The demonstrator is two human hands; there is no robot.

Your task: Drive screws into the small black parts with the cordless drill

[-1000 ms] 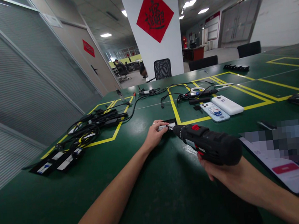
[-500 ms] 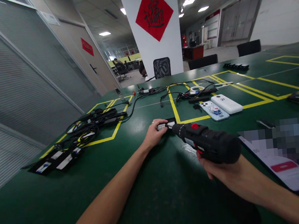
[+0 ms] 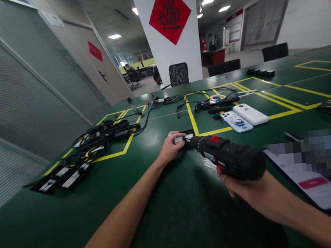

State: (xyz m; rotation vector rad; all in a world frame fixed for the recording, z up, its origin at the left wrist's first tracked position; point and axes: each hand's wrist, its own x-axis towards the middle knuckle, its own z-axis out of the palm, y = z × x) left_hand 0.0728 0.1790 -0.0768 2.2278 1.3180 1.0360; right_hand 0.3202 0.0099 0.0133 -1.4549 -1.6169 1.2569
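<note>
My right hand (image 3: 235,181) grips the handle of a black cordless drill (image 3: 229,153) with red details. The drill points away and to the left, and its thin bit reaches a small silver-and-black part (image 3: 180,139) on the table. Fingers of my left hand (image 3: 171,146) are closed on that part from its left side, close to the bit's tip. Whether the tip sits in a screw is too small to tell. A black piece (image 3: 188,132) shows just behind the part.
Tangled black cables (image 3: 105,135) lie at left on the green table (image 3: 117,206). Right of centre are a patterned phone (image 3: 237,121), a white power bank (image 3: 251,114) and a pen-like tool (image 3: 222,102). A lit tablet (image 3: 311,180) lies at right, partly blurred out.
Both hands, the drill and the small part hold practically the same positions. Only a very slight shift of the whole view shows.
</note>
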